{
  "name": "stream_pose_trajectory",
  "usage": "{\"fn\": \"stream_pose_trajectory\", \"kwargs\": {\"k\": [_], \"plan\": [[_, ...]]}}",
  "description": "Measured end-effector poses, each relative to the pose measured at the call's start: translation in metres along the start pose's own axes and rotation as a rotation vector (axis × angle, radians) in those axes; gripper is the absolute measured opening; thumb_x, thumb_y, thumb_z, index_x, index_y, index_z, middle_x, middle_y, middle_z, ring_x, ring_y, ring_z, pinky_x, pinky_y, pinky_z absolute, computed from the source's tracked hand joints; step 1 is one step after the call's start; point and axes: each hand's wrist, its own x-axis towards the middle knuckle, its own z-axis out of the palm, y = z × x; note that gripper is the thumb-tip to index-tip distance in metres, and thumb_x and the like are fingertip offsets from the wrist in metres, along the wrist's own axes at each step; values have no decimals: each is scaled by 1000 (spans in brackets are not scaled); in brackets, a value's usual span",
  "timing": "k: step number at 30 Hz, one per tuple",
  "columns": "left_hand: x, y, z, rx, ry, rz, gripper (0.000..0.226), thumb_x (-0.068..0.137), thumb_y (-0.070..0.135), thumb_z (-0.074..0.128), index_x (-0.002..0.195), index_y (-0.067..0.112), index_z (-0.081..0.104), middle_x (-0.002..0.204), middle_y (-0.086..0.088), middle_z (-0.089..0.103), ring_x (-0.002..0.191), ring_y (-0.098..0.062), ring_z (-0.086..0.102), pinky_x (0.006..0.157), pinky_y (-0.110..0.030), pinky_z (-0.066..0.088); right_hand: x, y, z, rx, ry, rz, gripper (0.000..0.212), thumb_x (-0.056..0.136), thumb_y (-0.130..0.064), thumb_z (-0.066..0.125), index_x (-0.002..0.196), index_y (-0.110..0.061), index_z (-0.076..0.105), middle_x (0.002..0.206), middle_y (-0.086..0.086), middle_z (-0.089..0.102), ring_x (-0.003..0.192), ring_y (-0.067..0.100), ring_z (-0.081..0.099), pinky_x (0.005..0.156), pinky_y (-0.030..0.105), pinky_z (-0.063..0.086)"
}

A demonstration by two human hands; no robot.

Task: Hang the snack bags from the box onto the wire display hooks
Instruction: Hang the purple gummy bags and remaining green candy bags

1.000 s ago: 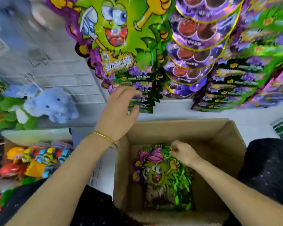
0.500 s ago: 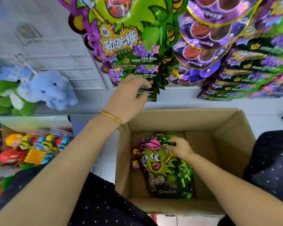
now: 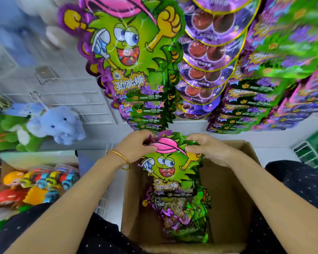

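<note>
Pick-up step. Snack bag [image 3: 166,168] held upright over box [image 3: 226,189], top edge pinched in curled fingers of left hand [image 3: 136,148] and right hand [image 3: 208,150]. Next, probably: raise far, thread hang-hole onto hook; hook unseen.

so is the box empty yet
Not empty: snack bags lie piled in the cardboard box under the top bag, gripped by left hand and right hand.

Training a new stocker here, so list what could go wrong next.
1. The left hand and right hand pinch only the top edge of the snack bag; the foil could crumple or tear there.
2. The green bags hanging above are already stacked thick, so another may fit poorly or knock the front one loose.
3. Its lower end overlaps the loose bags in the box and may drag one up.
</note>
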Motion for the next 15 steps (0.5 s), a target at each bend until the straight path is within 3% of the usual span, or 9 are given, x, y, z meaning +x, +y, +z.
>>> {"fn": "stream_pose_trajectory", "kwargs": {"k": [2,4,6,9,11,13,15], "plan": [[-5,5,-5,-34,63,19,17,83,18,65,93,4,61,67,6,47,71,-17,46,60,-22,33,-6,-16,0,-29,11,-53,20,86,-2,60,96,-18,56,100,-9,57,95,6,53,79,20,42],[-10,9,-11,-83,104,52,17,83,18,65,87,1,61,64,2,46,63,-15,43,60,-27,32,-12,-37,4,-99,22,-134,29,83,-3,64,102,-23,55,107,-8,57,102,3,52,80,11,45],[-17,15,-18,-111,132,73,19,83,19,65,83,0,60,63,1,45,59,-12,39,59,-27,30,-18,-62,10,-210,48,-257,31,82,-8,67,110,-20,60,107,-9,56,96,-5,53,78,2,43],[-28,30,-37,-143,184,106,20,82,16,66,81,-3,59,64,-1,45,59,-9,38,60,-28,32,-27,-102,21,-438,85,-397,22,85,-16,65,107,-13,63,87,-12,56,78,-2,52,71,18,41],[-35,43,-60,-163,193,147,13,80,12,67,80,1,60,67,-2,48,60,-4,42,60,-22,35,-29,-125,22,-553,137,-445,27,86,-21,65,110,-7,64,92,-5,61,86,9,57,77,25,41],[-38,60,-96,-253,254,176,9,79,10,68,78,14,61,73,-1,55,65,-6,50,64,-17,42,-30,-149,18,-608,177,-532,35,86,-19,66,115,-1,62,100,-1,60,96,12,55,81,23,40],[-33,79,-140,-385,456,211,12,81,8,66,83,19,60,76,2,60,64,-1,56,66,-16,47,-30,-178,14,-637,204,-630,31,84,-18,67,111,-3,63,96,-4,56,92,10,52,77,20,37]]}}
